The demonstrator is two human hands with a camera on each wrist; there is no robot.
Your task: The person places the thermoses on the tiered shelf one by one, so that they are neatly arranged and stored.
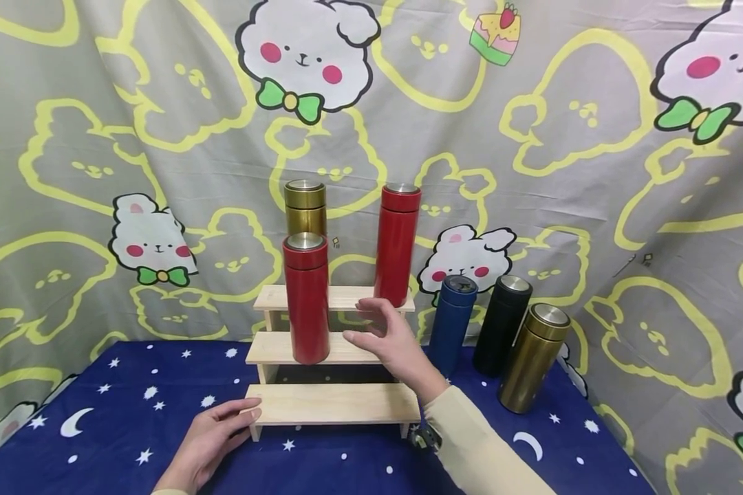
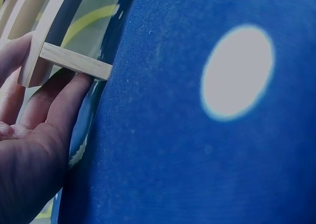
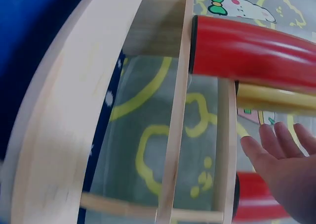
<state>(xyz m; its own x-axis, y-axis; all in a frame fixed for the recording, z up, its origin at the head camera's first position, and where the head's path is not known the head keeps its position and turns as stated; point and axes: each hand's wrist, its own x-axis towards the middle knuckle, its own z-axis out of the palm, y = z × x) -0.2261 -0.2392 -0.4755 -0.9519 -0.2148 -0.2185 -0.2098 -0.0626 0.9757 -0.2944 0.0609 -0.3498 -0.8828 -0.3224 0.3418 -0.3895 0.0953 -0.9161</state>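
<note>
Starry blue worktop (image 1: 322, 474). Near red flask (image 1: 309, 309) stood on wooden stand (image 1: 334, 404), mid-level, left. Stand gripped by left hand (image 1: 207, 440); right hand (image 1: 397, 349) empty, fingers (image 3: 270, 140) parted. Flask judged rigid, slick; mid-barrel hold advised.

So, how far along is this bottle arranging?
Looks done: a gold bottle and a red bottle on the top step, and another red bottle on the middle step. In hand: the left hand holds the bottom step; the right hand, holding nothing, hovers beside that bottle. Probably left: the blue bottle, black bottle and second gold bottle, standing on the table.
</note>
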